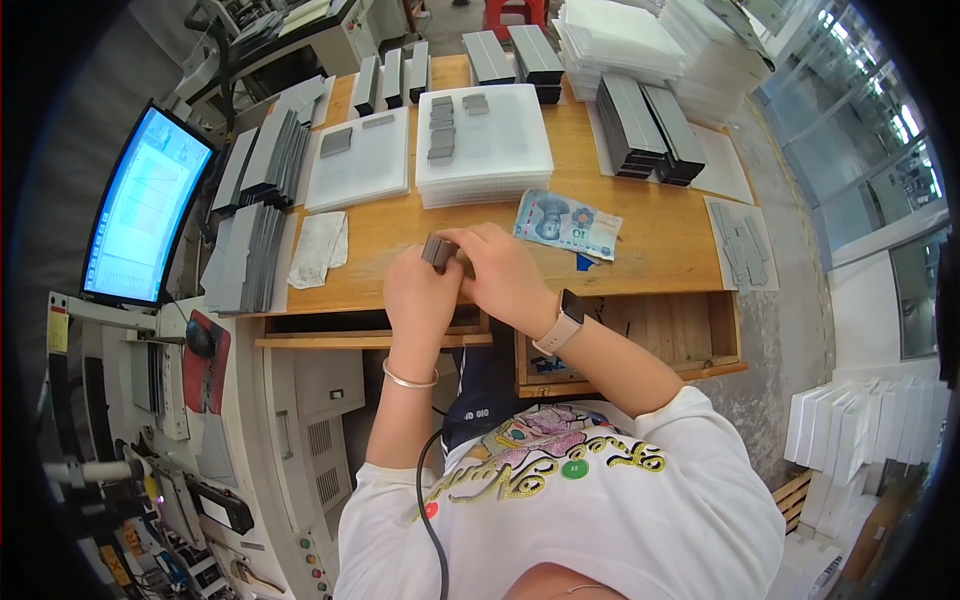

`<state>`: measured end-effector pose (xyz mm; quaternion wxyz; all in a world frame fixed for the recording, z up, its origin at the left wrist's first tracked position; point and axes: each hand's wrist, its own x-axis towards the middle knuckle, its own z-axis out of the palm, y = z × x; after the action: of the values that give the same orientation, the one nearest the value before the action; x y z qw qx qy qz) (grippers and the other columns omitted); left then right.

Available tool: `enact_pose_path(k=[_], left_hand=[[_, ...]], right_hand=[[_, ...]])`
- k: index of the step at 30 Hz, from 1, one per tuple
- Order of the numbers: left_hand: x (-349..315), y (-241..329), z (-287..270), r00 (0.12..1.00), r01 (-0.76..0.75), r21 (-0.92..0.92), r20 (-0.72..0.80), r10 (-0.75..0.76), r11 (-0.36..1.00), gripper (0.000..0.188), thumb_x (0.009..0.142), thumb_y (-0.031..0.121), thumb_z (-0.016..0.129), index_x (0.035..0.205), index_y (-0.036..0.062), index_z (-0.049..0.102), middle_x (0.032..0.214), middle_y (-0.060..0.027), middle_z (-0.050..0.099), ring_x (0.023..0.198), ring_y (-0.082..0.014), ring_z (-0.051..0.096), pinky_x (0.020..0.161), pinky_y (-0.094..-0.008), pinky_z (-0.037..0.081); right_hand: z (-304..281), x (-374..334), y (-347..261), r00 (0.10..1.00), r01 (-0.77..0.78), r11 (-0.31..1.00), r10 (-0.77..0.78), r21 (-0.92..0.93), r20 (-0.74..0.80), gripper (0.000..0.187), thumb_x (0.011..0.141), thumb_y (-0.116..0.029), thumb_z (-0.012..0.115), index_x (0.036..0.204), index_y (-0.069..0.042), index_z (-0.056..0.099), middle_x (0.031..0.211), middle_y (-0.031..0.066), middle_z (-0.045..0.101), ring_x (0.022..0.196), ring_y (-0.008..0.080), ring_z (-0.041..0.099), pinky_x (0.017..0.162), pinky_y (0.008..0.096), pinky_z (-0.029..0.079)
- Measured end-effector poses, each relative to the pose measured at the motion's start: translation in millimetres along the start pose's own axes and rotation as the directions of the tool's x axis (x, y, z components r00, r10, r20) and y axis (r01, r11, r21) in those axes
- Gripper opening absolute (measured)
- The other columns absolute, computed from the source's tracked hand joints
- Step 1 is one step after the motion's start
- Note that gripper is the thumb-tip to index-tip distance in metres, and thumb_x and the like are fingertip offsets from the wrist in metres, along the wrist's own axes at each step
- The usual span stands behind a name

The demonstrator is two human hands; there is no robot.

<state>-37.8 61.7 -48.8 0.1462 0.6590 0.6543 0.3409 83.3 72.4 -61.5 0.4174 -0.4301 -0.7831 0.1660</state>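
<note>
A small stack of grey rectangular pieces point(437, 251) is gripped between my two hands above the front edge of the wooden table. My left hand point(415, 290) wraps round it from the left, a bangle on that wrist. From the right, my right hand point(505, 275) has its fingertips on the stack's top and side; a watch sits on this wrist. Just beyond my hands stands a pile of translucent plastic sheets point(485, 195) with small grey pieces point(441, 128) on top. A lower pile of sheets point(357, 185) with a few grey pieces lies to its left.
A banknote point(567, 224) lies right of my hands, a white cloth point(319, 250) left. Long grey stacks point(630, 125) line the table's back and sides. An open drawer point(690, 335) juts out below the table's right front. A lit monitor point(147, 207) stands at far left.
</note>
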Motion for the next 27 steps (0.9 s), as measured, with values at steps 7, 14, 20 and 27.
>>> enact_pose_path(k=[7,14,20,27], left_hand=[[3.4,-13.6,12.0,0.999,-0.016,0.131,0.051,0.01,0.991,0.02,0.066,0.015,0.06,0.063,-0.0036,0.055,0.066,-0.0198,0.055,0.065,-0.0367,0.053,0.06,-0.0432,0.043],[4.4,-13.4,9.9,0.993,0.028,0.04,0.113,-0.032,0.999,0.02,0.066,0.014,0.061,0.064,-0.0043,0.055,0.067,-0.0203,0.055,0.066,-0.0371,0.053,0.061,-0.0434,0.043],[1.2,-7.9,9.0,0.995,0.034,0.019,0.097,-0.035,0.999,0.019,0.066,0.014,0.06,0.064,-0.0042,0.055,0.068,-0.0204,0.055,0.066,-0.0372,0.053,0.061,-0.0436,0.043],[2.0,-9.1,9.1,0.996,0.016,0.035,0.087,-0.019,0.999,0.02,0.067,0.015,0.061,0.064,-0.0039,0.056,0.067,-0.0205,0.055,0.064,-0.0372,0.053,0.06,-0.0436,0.043]], right_hand=[[6.8,-4.3,0.7,0.997,-0.075,0.995,0.073,-0.062,-0.031,0.035,0.063,-0.008,0.062,0.097,-0.003,0.056,0.08,0.014,0.058,0.078,0.0314,0.053,0.069,0.0392,0.043],[4.8,-4.0,-1.4,0.994,-0.106,0.993,0.105,-0.057,-0.021,0.036,0.062,-0.009,0.063,0.096,-0.003,0.057,0.079,0.012,0.059,0.078,0.0301,0.054,0.069,0.0384,0.043],[5.8,-6.9,-4.0,0.994,-0.108,0.991,0.106,-0.075,-0.032,0.035,0.062,-0.008,0.062,0.096,-0.004,0.057,0.079,0.0115,0.059,0.078,0.0295,0.054,0.07,0.0379,0.043],[9.2,-6.3,0.1,0.993,-0.119,0.991,0.117,-0.057,-0.032,0.034,0.062,-0.007,0.061,0.096,-0.004,0.057,0.08,0.0115,0.059,0.079,0.0295,0.054,0.07,0.0381,0.043]])
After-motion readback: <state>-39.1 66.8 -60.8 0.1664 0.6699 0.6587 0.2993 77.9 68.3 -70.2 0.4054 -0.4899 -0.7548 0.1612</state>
